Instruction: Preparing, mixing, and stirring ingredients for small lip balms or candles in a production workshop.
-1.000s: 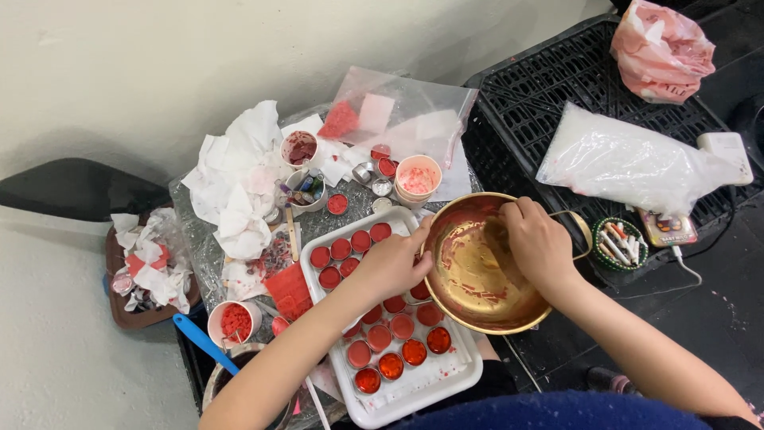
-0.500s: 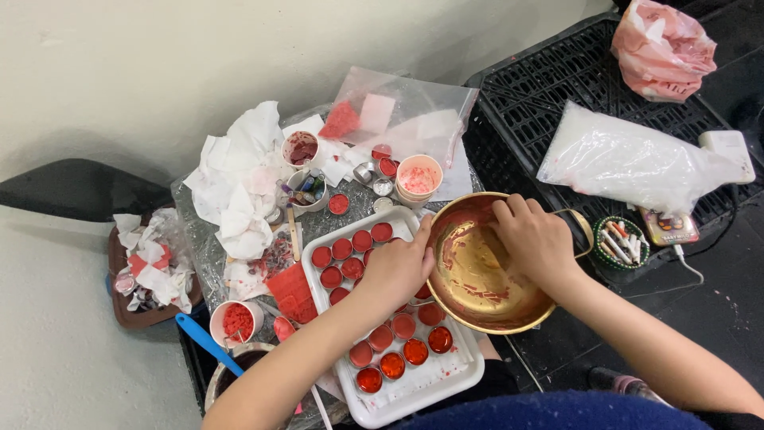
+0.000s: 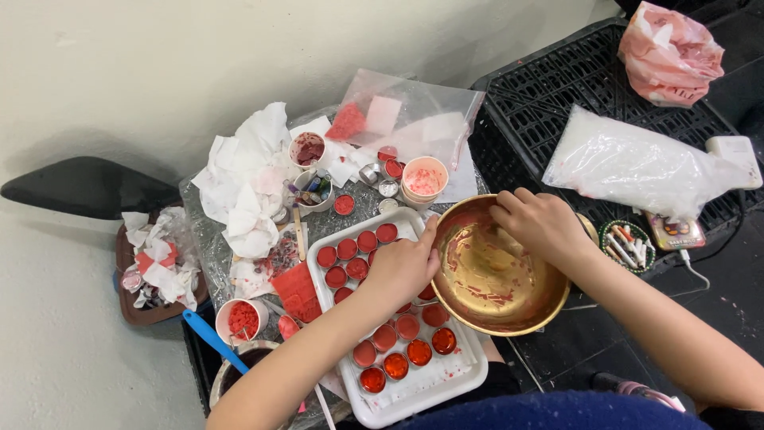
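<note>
Seen from above: a gold bowl [image 3: 497, 275], smeared with red inside, sitting at the right edge of a white tray [image 3: 446, 381] and partly overlapping it. Left hand [image 3: 402, 267] laid over the middle of the tray, fingers curled against the left rim of the bowl, bracing it; holding nothing else as far as visible. Right hand [image 3: 541, 223] resting on the far rim of the bowl, fingers bent down into it; cannot tell if something small is pinched between the fingertips, since hidden from this angle. On the tray, rows of small round tins [image 3: 398, 350] filled with red, some at the near edge more orange and glossy. At the far corner of the tray, a pale cup [image 3: 424, 179] with pink residue, and beside it a few small silver tins [image 3: 374, 179]. Further left, a heap of crumpled white tissue [image 3: 243, 187], stained red in places, and a second cup [image 3: 309, 149] with dark red inside. Behind these, a clear plastic bag [image 3: 414, 119] with red and pink pieces. Near the left edge of the tray, a red slab [image 3: 296, 288], then a cup of red crumbs [image 3: 241, 318] and a blue handle [image 3: 215, 341] just beside it. To the right of the bowl, a black crate [image 3: 557, 95] carrying a white plastic bag [image 3: 637, 163] and, at its far corner, a pink bag [image 3: 671, 52]. Between crate and bowl, a small green-rimmed dish [image 3: 627, 244] with short sticks.
</note>
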